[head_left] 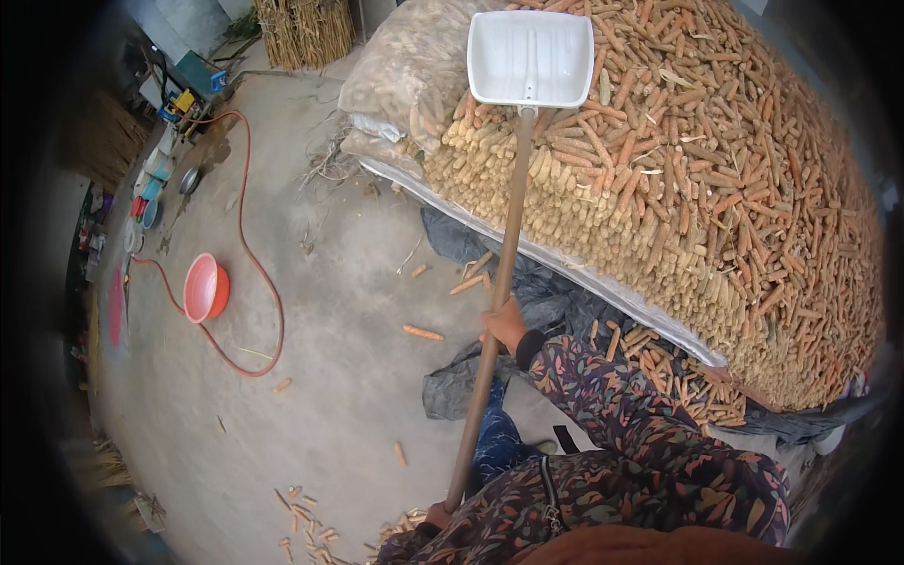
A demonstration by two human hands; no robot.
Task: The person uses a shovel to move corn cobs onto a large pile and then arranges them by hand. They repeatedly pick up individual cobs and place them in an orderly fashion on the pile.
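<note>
A long-handled shovel reaches up across the view, with a white scoop [530,61] and a brown wooden handle [513,221]. The scoop rests on or hangs just over the top of a large corn cob pile [716,141]; I see nothing in it. My right hand [506,327] is wrapped round the middle of the handle. Close to my body, my left hand [437,516] is closed on the lower end, partly hidden by the sleeve. Both sleeves are dark with a leaf pattern.
Loose cobs [424,332] lie on the concrete floor [330,377]. A pink basin [205,288] and a red hose [248,217] are at the left. Dark plastic sheeting [546,301] edges the pile. A straw bundle [303,33] stands at the back.
</note>
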